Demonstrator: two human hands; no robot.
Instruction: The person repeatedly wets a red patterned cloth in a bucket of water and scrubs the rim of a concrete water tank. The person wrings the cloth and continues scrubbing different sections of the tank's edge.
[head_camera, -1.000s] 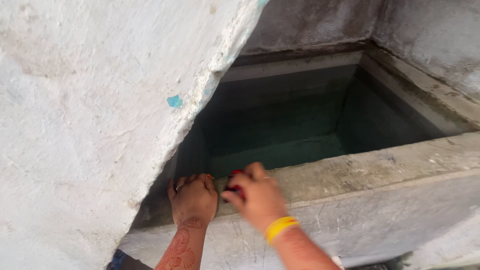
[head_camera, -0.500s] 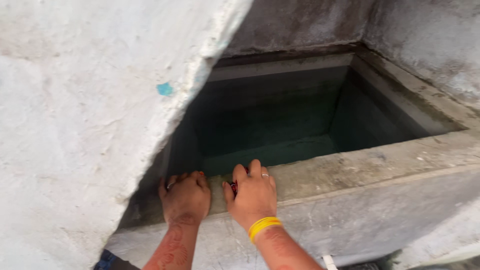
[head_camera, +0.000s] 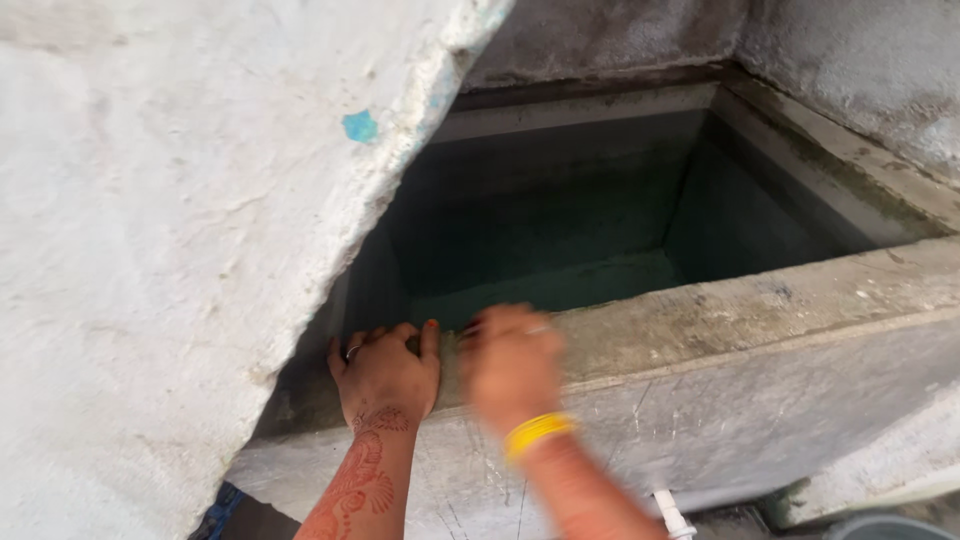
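My left hand (head_camera: 385, 375), with a ring and a reddish pattern running up the forearm, lies palm down on the near rim (head_camera: 720, 310) of a concrete water tank. Its fingertips reach the rim's inner edge. My right hand (head_camera: 512, 362), with a yellow bangle on the wrist, is just to its right on the same rim. It is blurred by motion, so its fingers and anything under them cannot be made out. The two hands almost touch.
The tank holds dark greenish water (head_camera: 560, 230) well below the rim. A large tilted concrete slab (head_camera: 180, 250) with a small blue spot covers the tank's left side. Rough concrete walls (head_camera: 850, 60) close in the back and right. A white pipe end (head_camera: 672, 512) sticks out below.
The view has shifted slightly. My right hand, which was resting still on the rim, is now moving and blurred. My left hand stays in place on the rim.
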